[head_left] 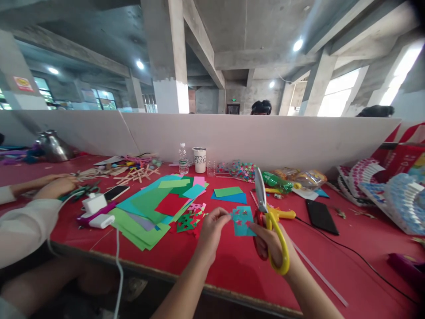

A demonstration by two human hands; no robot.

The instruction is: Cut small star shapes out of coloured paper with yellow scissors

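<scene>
My left hand pinches the left edge of a small blue paper piece cut with star-shaped holes, held above the red table. My right hand grips yellow-and-red scissors, fingers through the handles, blades pointing up and away. The right thumb and fingers also touch the paper's lower right corner. Cut green and pink paper pieces with star holes lie just left of my left hand.
A spread of coloured paper sheets lies to the left, with a charger and phone. Another person's arms rest at far left. A bottle, cup, black phone, cable and folded paper fans lie around.
</scene>
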